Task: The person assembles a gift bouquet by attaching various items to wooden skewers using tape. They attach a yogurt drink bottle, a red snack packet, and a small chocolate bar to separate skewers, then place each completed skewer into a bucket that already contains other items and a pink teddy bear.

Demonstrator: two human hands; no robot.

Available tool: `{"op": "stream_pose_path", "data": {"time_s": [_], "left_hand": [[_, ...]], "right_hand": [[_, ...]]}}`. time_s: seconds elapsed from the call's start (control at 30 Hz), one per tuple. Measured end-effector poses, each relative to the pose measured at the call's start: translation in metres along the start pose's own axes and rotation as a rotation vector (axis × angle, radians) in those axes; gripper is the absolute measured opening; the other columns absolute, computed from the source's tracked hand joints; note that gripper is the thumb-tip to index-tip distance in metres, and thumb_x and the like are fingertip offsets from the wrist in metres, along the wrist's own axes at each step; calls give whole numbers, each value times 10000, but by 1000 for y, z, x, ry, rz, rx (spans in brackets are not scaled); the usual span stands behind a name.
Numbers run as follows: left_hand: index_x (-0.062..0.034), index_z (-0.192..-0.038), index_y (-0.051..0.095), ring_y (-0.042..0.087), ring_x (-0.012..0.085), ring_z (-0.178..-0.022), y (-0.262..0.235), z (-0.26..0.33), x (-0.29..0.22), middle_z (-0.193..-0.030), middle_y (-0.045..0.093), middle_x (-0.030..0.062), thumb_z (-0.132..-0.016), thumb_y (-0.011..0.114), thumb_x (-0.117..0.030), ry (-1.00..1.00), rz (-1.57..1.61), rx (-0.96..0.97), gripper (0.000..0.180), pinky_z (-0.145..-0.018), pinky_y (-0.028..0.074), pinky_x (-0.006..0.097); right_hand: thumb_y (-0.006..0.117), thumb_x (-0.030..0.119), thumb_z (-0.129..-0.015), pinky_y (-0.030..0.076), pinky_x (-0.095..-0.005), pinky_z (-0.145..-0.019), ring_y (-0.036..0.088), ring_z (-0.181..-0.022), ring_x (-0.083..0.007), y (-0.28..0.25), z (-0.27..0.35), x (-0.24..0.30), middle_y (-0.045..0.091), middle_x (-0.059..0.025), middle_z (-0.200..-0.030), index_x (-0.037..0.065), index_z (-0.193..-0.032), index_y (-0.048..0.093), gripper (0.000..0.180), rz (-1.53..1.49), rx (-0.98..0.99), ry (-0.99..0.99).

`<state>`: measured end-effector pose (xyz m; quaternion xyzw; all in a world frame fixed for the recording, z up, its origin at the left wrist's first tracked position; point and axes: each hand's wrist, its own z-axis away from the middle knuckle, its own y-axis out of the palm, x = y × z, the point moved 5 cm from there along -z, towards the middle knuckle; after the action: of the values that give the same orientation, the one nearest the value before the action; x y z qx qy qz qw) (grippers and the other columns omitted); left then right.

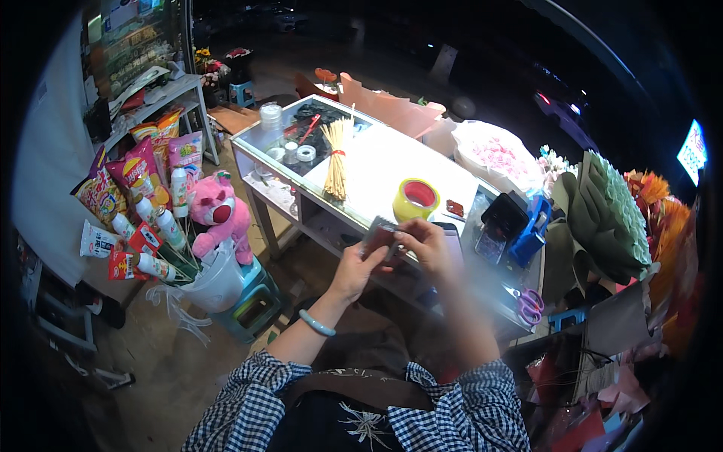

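My left hand (352,270) and my right hand (426,242) meet in front of me, both pinching a small dark reddish folded piece (379,235) held just above the near edge of the white worktable (380,162). A pale green bracelet circles my left wrist. Right behind the piece stands a yellow roll of tape (415,199) with a red inside. A bundle of thin wooden sticks (336,158), tied with a red band, lies further back on the table.
A pink plush bear (221,215) and a white bucket (215,282) of snack packets stand on a green stool at left. Purple scissors (529,304), a blue dispenser (531,226) and a green paper bouquet (610,218) lie at right. A pink wrapped bundle (493,158) rests behind.
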<state>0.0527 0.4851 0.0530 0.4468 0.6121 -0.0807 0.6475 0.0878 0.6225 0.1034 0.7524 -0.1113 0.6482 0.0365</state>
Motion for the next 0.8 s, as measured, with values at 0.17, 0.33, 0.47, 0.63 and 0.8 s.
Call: {"op": "stream_pose_path", "data": {"time_s": [0.17,0.33,0.47,0.63,0.8], "left_hand": [[-7,-1135,621,651,256,-921,-45,39,-63,-1081,642,150,-845,573,6,720,-1047,-315,294,-787,525,306],[-26,-1101,640,656,248,-899,-56,50,-85,-1094,626,151,-735,587,19,942,-1586,-269,372,-732,545,283],[15,-1095,630,661,253,-892,-58,45,-86,-1107,624,153,-747,580,7,983,-1625,-220,352,-721,549,283],[63,-1083,618,662,259,-908,-56,39,-83,-1117,613,189,-760,576,8,1039,-1602,-189,330,-724,551,279],[67,-1084,618,664,253,-898,-53,33,-80,-1056,629,183,-759,589,2,1101,-1595,-52,332,-719,555,276]], "right_hand": [[577,166,-897,484,-234,-562,610,-679,-108,35,-82,-25,638,-60,-769,-41,-928,631,216,165,-12,-4],[609,130,-861,473,-276,-434,591,-530,-142,52,-158,-65,612,-102,-687,-78,-875,610,208,34,-156,236],[561,35,-852,459,-282,-409,573,-484,-160,57,-161,-73,583,-99,-620,-82,-817,596,127,-10,-166,216],[500,7,-824,433,-283,-386,549,-447,-152,30,-105,-57,579,-118,-594,-100,-765,586,149,17,-286,183],[574,94,-882,432,-235,-436,559,-501,-119,1,19,-46,609,-98,-670,-67,-871,591,162,-67,-449,276]]}}
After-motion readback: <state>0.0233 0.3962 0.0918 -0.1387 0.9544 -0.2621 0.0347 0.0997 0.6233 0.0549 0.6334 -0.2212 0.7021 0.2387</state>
